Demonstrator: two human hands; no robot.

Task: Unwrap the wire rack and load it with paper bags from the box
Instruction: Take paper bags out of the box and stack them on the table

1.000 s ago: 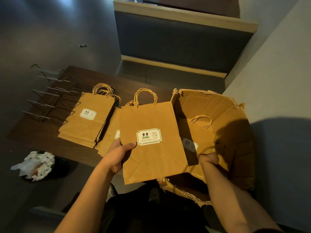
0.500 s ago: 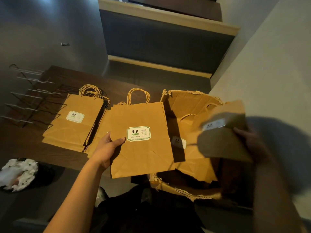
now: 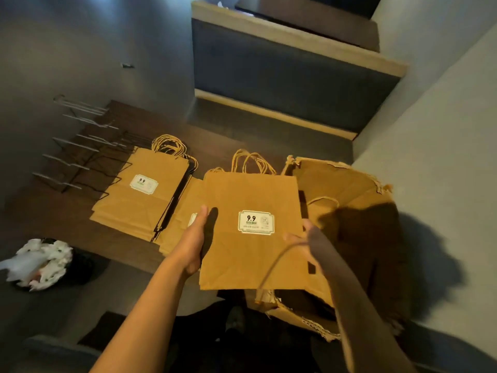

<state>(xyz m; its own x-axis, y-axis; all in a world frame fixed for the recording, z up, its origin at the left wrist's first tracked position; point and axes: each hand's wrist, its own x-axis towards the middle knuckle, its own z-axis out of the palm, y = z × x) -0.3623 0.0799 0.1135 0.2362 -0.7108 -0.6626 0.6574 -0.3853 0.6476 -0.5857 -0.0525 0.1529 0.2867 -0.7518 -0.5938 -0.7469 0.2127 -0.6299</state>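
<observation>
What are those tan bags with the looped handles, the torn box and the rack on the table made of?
Tan handled bag: matte brown kraft paper by its creases; handles look like twisted paper cord. Torn brown box: corrugated cardboard, fluting showing at ripped edges. Thin-rod rack: metal wire, apparently, partly pale and partly dark; coating unclear in this dim light.

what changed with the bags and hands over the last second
The right hand drew a bag out of the cardboard box and brought it left onto the held stack of bags, which it now grips at the right edge. The left hand kept its hold on the stack's left edge. The bags on the table and the wire rack stayed put.
</observation>
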